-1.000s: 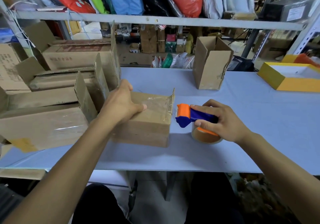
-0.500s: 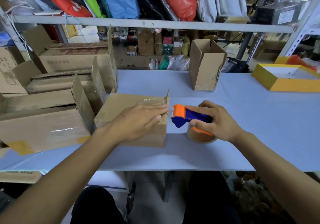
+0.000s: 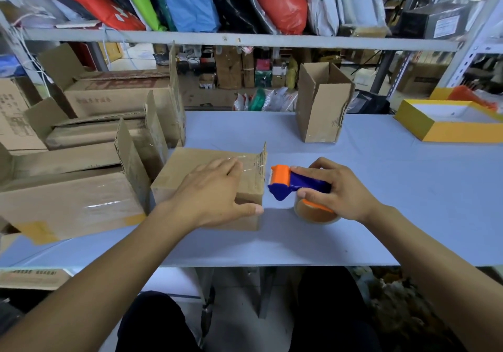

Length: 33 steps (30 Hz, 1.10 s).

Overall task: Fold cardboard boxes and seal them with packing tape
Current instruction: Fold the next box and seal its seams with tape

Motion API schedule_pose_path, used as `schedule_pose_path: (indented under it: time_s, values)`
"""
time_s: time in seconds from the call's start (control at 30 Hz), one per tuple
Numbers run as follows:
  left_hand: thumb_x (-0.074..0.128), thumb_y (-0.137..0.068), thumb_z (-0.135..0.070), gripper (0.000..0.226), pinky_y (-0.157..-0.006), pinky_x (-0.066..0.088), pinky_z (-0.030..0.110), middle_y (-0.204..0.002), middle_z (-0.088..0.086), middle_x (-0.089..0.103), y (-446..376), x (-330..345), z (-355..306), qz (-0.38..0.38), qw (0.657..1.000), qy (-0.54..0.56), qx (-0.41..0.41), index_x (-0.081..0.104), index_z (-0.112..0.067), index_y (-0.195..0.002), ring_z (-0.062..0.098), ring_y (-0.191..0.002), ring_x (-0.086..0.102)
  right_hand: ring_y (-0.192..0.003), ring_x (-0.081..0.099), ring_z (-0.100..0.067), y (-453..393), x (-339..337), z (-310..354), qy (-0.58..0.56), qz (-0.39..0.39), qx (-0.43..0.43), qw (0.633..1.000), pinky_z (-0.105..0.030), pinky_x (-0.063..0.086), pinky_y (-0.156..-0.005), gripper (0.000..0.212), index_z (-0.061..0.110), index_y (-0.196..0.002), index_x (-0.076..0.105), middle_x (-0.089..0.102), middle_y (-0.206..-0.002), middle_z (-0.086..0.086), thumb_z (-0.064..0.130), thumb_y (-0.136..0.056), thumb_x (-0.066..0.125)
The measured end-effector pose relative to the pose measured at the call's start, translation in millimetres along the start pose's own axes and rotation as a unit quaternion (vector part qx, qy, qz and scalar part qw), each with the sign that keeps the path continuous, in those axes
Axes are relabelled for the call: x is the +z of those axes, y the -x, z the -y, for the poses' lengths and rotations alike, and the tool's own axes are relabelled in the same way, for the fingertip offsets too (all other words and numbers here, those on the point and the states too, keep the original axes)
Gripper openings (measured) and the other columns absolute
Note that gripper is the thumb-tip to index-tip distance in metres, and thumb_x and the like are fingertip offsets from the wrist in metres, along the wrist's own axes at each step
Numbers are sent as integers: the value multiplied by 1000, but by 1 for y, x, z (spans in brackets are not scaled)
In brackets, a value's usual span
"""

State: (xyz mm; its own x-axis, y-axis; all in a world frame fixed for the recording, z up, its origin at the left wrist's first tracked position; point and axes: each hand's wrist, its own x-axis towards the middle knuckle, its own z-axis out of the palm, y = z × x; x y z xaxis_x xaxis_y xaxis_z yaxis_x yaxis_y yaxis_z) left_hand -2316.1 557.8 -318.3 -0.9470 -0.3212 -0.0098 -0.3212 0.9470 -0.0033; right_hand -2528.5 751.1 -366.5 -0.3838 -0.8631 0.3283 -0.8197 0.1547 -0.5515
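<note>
On the blue-grey table (image 3: 381, 177), beside a stack of taped cartons (image 3: 68, 202), lies the small cardboard box (image 3: 187, 172) with clear tape across its top. The left hand (image 3: 209, 196) lies flat on it, fingers straight, thumb along the near edge. Just right of the box, the right hand (image 3: 340, 191) grips the blue-and-orange tape dispenser (image 3: 296, 188), which rests on the table.

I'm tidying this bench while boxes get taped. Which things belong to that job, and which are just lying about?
In use:
- small cardboard box, under the left hand
- tape dispenser, gripped by the right hand

Lying about:
- upright open box
- stacked boxes
- yellow tray
</note>
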Motion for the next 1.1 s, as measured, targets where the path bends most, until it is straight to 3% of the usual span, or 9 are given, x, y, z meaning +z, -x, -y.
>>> schedule_pose_path:
  time_s: [0.07,0.2,0.37,0.5,0.77,0.87,1.0,1.1]
  values:
    - [29,-73,-89,103,-110,29,37,-158,-2,30,-6,0,1,-29,999,-19,10,32,-19,-149,20,-141,28,-92,57,-10,-1,1,1,7,-5,-6,1000,-13,42,-75,49,42,-130,59,55,-103,7,56,-83,63]
    - [21,-74,-89,99,-118,15,39,-166,-8,7,-11,9,12,15,999,3,32,10,-36,-157,14,-151,6,-90,57,-10,0,1,2,5,-8,-17,1000,-10,39,-74,47,40,-130,60,55,-102,5,51,-84,64]
    - [28,-68,-94,90,-109,24,42,-141,-5,28,-26,2,13,25,998,52,38,18,-55,-148,18,-139,21,-92,56,-8,-4,-1,1,19,9,-17,1000,-10,40,-73,51,36,-132,61,55,-102,9,54,-84,61]
    - [24,-63,-97,88,-120,12,49,-162,-7,12,-32,5,19,57,995,65,48,6,-68,-144,19,-151,4,-90,57,-8,-8,-4,-1,24,32,-32,999,-10,39,-74,53,34,-133,61,57,-102,8,56,-86,59]
    - [23,-64,-94,83,-120,9,46,-162,-8,12,-34,6,18,48,995,61,58,10,-68,-142,17,-149,4,-85,58,-9,-2,-29,-14,71,88,-24,993,-22,43,-75,44,54,-128,54,58,-102,9,61,-84,54]
    - [27,-71,-89,70,-119,11,48,-159,-4,16,-31,2,15,57,994,62,74,17,-70,-138,16,-147,5,-83,53,-6,-17,-19,-5,119,113,-25,986,-25,41,-73,46,49,-129,58,58,-102,10,56,-83,56]
    - [42,-86,-74,42,-113,17,52,-152,1,22,-34,0,8,69,994,51,67,34,-65,-126,22,-143,15,-78,51,-6,-32,-10,6,139,144,-20,980,-26,37,-71,48,50,-125,61,58,-93,10,64,-81,49]
    - [41,-85,-72,34,-107,21,52,-143,0,27,-34,2,5,58,995,57,65,41,-60,-117,24,-138,21,-80,50,-8,-36,-9,11,158,160,-4,974,-26,34,-71,46,51,-123,62,58,-90,9,67,-82,47]
